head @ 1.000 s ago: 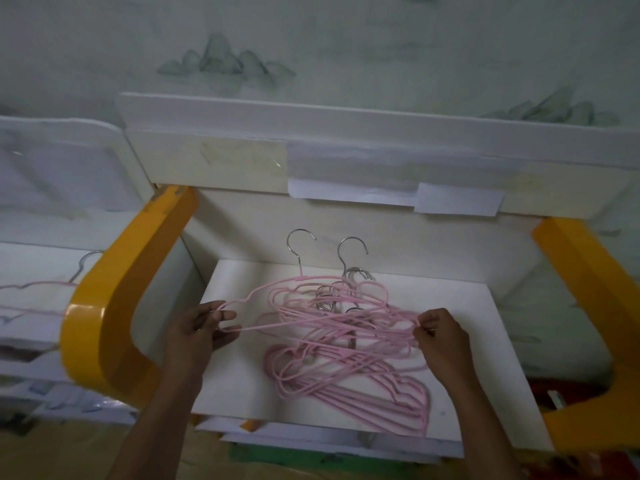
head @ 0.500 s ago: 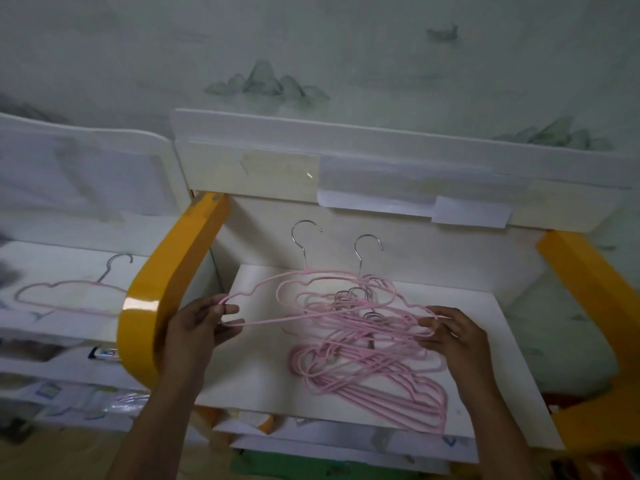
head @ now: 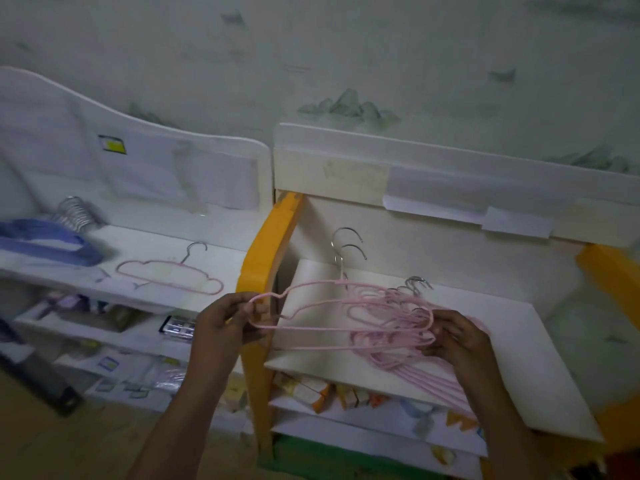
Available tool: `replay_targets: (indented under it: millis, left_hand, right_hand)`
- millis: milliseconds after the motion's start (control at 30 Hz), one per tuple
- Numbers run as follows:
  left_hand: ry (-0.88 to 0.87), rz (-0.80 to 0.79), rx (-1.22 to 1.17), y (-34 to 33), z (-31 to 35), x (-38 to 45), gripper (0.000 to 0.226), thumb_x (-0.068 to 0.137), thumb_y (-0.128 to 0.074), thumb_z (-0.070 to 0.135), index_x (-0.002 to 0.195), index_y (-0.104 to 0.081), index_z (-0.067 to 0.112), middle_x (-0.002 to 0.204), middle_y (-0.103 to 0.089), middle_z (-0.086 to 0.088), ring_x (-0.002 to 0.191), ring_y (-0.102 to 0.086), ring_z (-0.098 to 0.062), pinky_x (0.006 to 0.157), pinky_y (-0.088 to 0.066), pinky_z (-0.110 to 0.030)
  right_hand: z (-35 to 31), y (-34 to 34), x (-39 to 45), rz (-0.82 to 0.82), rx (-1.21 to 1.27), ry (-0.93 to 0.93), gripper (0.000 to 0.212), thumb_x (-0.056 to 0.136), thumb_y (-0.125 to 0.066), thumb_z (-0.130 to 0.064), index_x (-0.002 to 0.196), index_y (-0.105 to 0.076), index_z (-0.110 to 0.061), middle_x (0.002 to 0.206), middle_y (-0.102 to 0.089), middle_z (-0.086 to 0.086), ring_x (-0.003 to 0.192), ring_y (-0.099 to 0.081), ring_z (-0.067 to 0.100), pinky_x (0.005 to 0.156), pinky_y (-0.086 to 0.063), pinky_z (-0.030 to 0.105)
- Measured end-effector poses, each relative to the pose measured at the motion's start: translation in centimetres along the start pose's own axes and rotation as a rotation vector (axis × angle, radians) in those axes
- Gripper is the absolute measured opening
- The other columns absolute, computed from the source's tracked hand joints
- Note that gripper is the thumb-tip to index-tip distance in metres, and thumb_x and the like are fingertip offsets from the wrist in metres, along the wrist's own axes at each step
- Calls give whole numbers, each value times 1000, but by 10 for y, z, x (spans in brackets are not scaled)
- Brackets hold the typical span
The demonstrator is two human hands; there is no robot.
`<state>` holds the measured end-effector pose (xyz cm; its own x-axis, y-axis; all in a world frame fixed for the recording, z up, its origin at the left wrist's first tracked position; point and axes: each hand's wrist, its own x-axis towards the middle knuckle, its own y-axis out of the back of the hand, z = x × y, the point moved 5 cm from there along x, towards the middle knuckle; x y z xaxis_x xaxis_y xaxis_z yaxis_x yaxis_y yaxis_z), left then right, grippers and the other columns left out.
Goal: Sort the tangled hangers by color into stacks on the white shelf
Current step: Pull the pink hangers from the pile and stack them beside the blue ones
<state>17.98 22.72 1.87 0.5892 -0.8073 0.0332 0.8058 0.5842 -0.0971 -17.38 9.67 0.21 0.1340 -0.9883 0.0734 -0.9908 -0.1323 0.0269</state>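
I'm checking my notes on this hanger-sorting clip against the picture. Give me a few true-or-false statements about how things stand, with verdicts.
1. The left hand pinches one end of a pink hanger. True.
2. The right hand is off the pink pile. False: its fingers grip the tangled pink hangers.
3. A single pink hanger lies on the white shelf to the left. True.
4. The blue hangers lie under the pink pile. False: they sit at the far left of the left shelf, apart from it.
5. The pink hangers have yellow hooks. False: the hooks are silver metal.
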Motion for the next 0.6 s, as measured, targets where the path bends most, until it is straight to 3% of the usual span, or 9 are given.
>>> replay_targets:
  millis: [200,333,467,600]
  left_hand:
    - [20,94,-90,95,7,-34,20,96,-50,-2,107,-66,-1,90,-73,-17,81,-73,-28,64,-60,-28]
    - [7,190,-72,165,13,-61,20,97,-49,-1,100,-68,5,83,-75,-8,74,-73,-23,64,-60,-26]
    - [-8,309,-99,232,27,-88,18,98,-48,1,106,-64,-2,90,-68,-18,68,-71,-16,59,-58,-21]
    - [-19,441,-62,293,30,-109,21,99,-49,4,111,-65,1,100,-69,-20,76,-71,-24,58,-56,-18]
  right_hand:
    - [-12,-56,-55,-51,20,28,19,92,-56,4,98,-68,-9,91,-75,13,74,-72,28,59,-60,32]
    - [-20,-111,-87,-126,22,40,12,85,-65,-18,95,-73,-20,93,-75,9,71,-72,33,63,-61,34]
    - [-29,-170,-103,-241,-4,54,16,96,-54,-2,104,-67,-7,93,-75,11,74,-70,42,67,-62,37]
    - [-38,-231,-109,-333,-45,75,17,96,-54,-1,103,-68,-7,92,-75,9,72,-70,41,71,-61,48]
